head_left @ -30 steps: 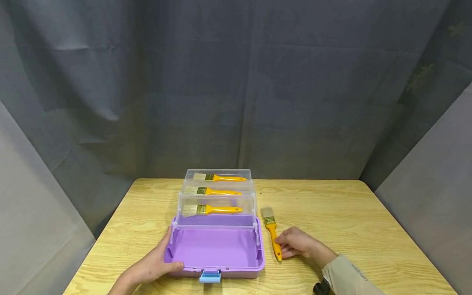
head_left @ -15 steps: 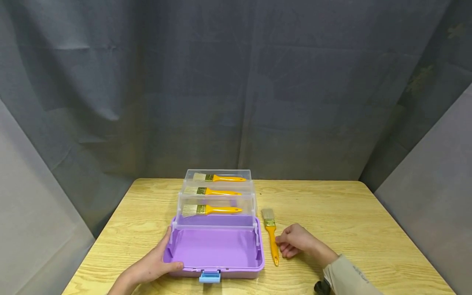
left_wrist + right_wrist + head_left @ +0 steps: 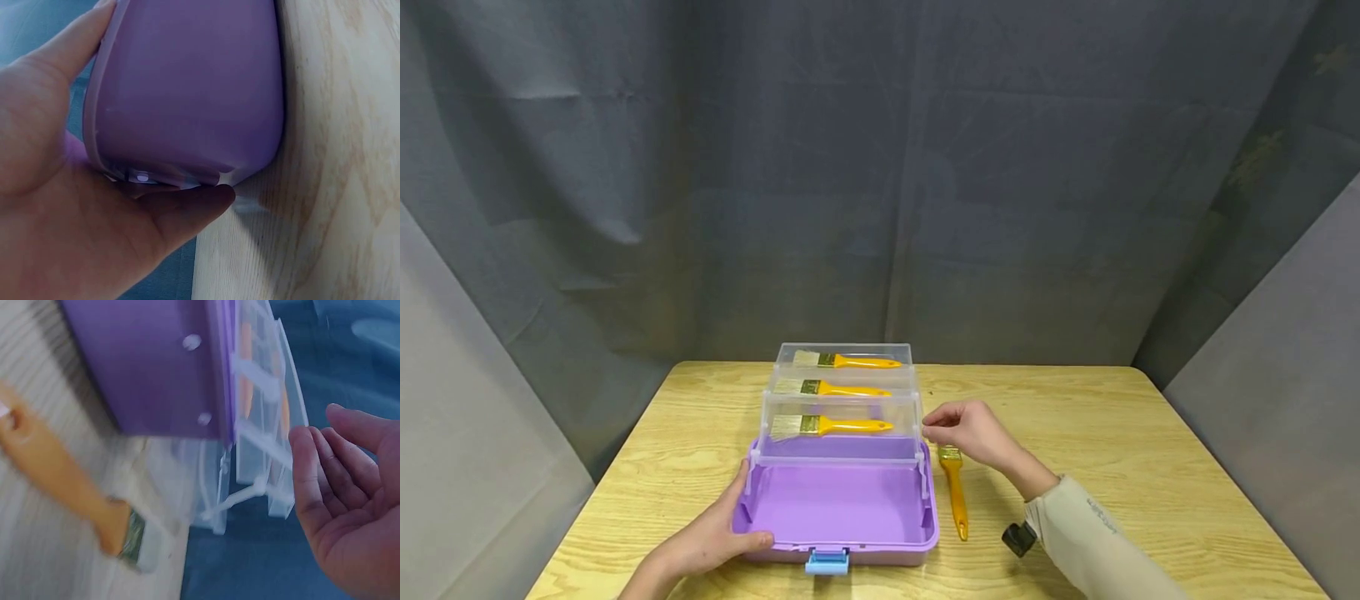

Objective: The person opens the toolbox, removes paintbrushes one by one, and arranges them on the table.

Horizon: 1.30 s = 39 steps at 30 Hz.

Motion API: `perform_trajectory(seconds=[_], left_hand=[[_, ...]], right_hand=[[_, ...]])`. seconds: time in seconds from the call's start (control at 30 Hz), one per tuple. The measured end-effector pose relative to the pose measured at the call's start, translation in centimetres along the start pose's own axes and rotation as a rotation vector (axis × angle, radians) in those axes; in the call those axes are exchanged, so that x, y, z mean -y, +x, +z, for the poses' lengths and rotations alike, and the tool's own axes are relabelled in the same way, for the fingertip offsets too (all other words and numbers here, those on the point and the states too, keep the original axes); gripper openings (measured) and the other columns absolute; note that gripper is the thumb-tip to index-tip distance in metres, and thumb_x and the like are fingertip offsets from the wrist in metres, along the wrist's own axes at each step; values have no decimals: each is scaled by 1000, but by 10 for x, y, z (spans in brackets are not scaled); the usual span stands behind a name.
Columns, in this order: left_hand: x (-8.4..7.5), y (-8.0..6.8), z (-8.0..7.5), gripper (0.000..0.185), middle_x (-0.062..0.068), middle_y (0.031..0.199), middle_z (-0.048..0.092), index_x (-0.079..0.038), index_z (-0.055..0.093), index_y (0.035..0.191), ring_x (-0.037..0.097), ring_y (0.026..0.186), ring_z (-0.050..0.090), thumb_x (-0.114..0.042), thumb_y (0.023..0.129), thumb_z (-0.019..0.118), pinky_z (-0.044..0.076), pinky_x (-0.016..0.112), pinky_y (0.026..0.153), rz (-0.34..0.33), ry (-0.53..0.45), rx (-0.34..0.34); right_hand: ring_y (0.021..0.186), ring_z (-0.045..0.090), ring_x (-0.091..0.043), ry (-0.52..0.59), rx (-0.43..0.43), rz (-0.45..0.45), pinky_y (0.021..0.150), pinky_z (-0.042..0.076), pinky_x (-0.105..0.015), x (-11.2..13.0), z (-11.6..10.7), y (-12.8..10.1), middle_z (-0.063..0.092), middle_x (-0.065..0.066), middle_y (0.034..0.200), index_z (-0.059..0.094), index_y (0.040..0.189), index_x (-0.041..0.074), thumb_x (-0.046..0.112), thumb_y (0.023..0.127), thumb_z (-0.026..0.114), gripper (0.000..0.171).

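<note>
Loose brush (image 3: 956,492): on counter (image 3: 1090,450), right of purple box (image 3: 880,547); long axis fore-and-aft, bristles toward nearer right grip (image 3: 976,435), thumb apart, nothing held. Left grip (image 3: 718,537): holding box corner.

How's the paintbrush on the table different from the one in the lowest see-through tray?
The table paintbrush points its bristles mostly toward the far edge of the table; the tray paintbrush points its bristles left in the head view. The right hand hides part of the table paintbrush there, but not the tray paintbrush. Both have yellow handles and pale bristles.
</note>
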<state>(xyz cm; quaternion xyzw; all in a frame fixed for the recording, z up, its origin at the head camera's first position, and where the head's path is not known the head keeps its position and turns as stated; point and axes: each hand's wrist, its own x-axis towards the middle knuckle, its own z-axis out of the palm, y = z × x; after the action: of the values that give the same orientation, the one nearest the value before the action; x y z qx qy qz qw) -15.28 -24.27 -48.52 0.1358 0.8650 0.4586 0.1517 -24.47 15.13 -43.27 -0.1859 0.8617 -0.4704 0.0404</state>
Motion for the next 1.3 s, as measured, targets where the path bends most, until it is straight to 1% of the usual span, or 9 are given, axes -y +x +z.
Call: perform_trajectory(seconds=[0.13,0.23,0.37,0.47,0.7,0.83,0.97,1.07,1.3], left_hand=[[-1,0,1,115,27,153,-11,-2,-16,148,44,138,-4,-33,82,73,2,58,107,0,3,2],[-1,0,1,115,26,153,-12,-2,-16,148,43,138,-4,-33,82,73,2,58,108,-4,-4,7],[-1,0,1,115,26,153,-12,-3,-15,148,43,138,-4,-34,82,73,2,58,108,-8,1,5],[-1,1,0,115,27,153,-11,-2,-14,148,44,138,-4,-34,82,74,3,58,108,-13,5,1],[-1,1,1,115,27,153,-10,-3,-15,148,43,138,-2,-34,82,74,4,58,108,-17,17,1],[-3,0,0,115,28,152,-9,-2,-15,148,44,138,-1,-34,81,74,4,58,108,-18,26,-5],[-5,-1,-1,115,28,152,-9,-1,-14,148,44,138,-2,-34,81,74,4,58,108,-20,24,-3],[-4,-1,-1,116,28,152,-10,-2,-15,148,44,138,-2,-33,81,74,4,58,108,-19,19,0],[-1,0,0,116,27,152,-10,-3,-15,148,44,138,-3,-33,81,74,3,58,108,-18,8,2]], right_hand=[[73,64,-10,-72,8,-66,65,54,-23,12,9,10,71,-1,86,74,96,4,16,83,73,18],[73,64,-8,-117,26,-139,65,54,-22,18,17,16,71,1,85,74,96,4,14,83,73,16],[73,64,-7,-174,37,-204,66,53,-22,23,25,25,71,3,84,74,95,5,12,82,74,14],[74,64,-6,-223,30,-219,67,53,-21,24,31,31,72,1,85,75,95,6,10,81,74,14],[73,66,-12,-351,0,-270,65,53,-21,17,42,38,72,-7,86,75,93,2,6,78,76,16],[76,68,-15,-392,-6,-265,65,54,-23,16,45,42,73,-7,89,75,95,1,6,77,77,18],[82,69,-17,-434,2,-245,70,55,-27,16,48,46,72,-8,92,75,97,1,6,77,76,20],[85,68,-18,-474,2,-264,73,55,-31,16,51,48,72,-8,92,75,97,1,5,77,76,20],[77,66,-15,-589,-14,-317,69,54,-31,16,59,52,72,-3,84,76,90,7,4,77,75,14]])
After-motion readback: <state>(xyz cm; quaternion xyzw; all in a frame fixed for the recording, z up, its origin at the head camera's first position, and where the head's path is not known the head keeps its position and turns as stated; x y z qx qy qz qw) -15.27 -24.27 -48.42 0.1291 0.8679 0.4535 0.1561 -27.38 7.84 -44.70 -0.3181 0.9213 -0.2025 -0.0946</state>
